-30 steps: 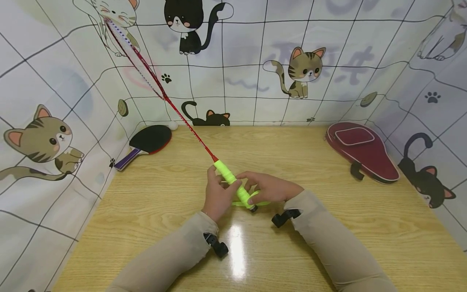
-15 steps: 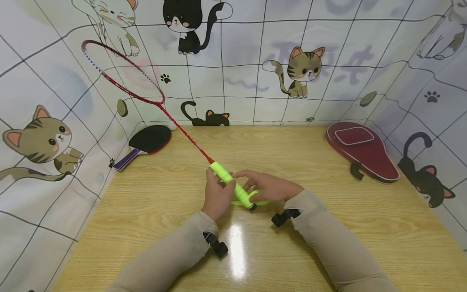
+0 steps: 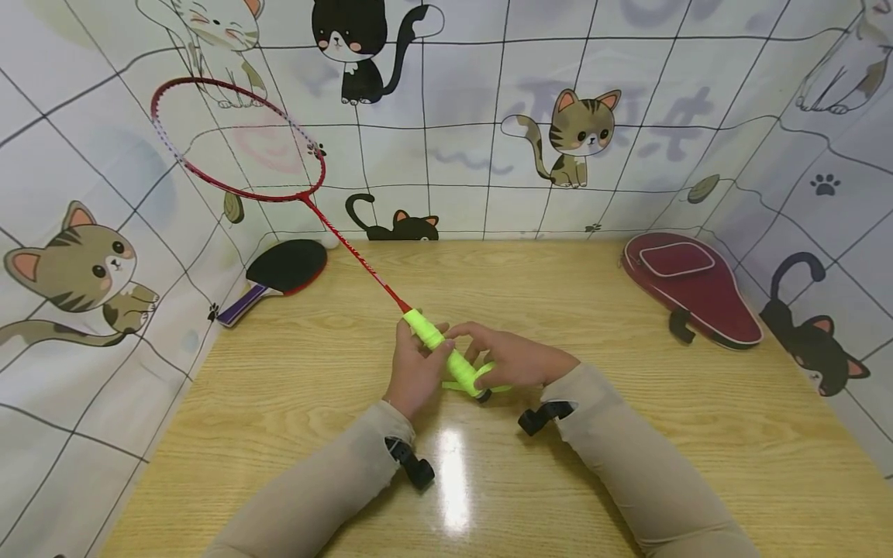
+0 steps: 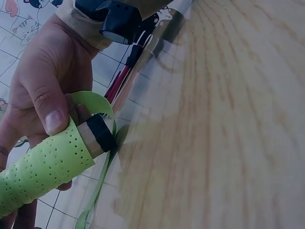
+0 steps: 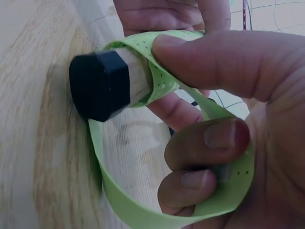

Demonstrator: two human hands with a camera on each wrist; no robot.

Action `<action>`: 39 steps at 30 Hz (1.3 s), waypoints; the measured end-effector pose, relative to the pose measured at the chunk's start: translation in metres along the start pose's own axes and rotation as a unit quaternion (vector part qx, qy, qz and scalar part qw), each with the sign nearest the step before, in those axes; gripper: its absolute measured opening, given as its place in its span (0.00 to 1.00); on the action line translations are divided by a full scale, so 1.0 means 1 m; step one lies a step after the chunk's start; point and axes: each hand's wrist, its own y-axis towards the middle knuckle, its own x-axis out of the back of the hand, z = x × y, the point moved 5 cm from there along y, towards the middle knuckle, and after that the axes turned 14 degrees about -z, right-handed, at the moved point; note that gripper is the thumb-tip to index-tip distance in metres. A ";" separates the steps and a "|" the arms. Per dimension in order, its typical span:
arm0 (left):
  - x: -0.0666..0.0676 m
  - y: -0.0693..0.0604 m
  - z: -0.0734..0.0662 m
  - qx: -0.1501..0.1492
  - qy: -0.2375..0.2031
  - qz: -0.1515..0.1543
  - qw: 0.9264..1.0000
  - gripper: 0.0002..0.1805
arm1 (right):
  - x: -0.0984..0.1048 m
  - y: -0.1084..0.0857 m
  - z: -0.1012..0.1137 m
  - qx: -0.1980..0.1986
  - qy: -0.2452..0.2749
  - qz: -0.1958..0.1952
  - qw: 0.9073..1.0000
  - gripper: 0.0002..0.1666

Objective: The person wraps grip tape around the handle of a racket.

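A red badminton racket [image 3: 356,254] slants up to the left, its head raised before the patterned backdrop. My left hand [image 3: 412,372] grips its handle, which is wrapped in lime-green perforated grip tape [image 3: 425,329]. At the handle's lower end, my right hand [image 3: 519,358] presses its thumb on the wrap. In the right wrist view, two of that hand's fingers curl round the loose tape strip [image 5: 138,210], which loops below the handle. Bare wood shows between the wrap and the black butt cap [image 5: 93,88]. Strings cannot be made out in the head.
A black-faced table tennis bat [image 3: 289,263] lies at the back left of the wooden table [image 3: 558,287], a white ball [image 3: 331,240] beside it. At the back right lies a maroon bat case [image 3: 691,287]. Cat-patterned cloth surrounds the table's back and sides.
The racket has turned about its shaft: its head was nearly edge-on and now shows a wide oval, slightly lower. Both hands stay in almost the same place.
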 end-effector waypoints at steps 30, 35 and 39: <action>0.001 -0.001 0.002 0.022 -0.004 -0.007 1.000 0.32 | -0.001 0.001 -0.003 -0.018 -0.023 -0.022 0.999 0.53; -0.001 -0.001 0.004 0.019 0.020 -0.006 1.000 0.34 | 0.001 0.000 -0.002 -0.014 -0.025 -0.011 1.000 0.52; -0.001 0.001 0.004 0.018 0.025 -0.002 1.000 0.35 | 0.003 -0.001 -0.003 -0.016 -0.009 0.005 1.000 0.52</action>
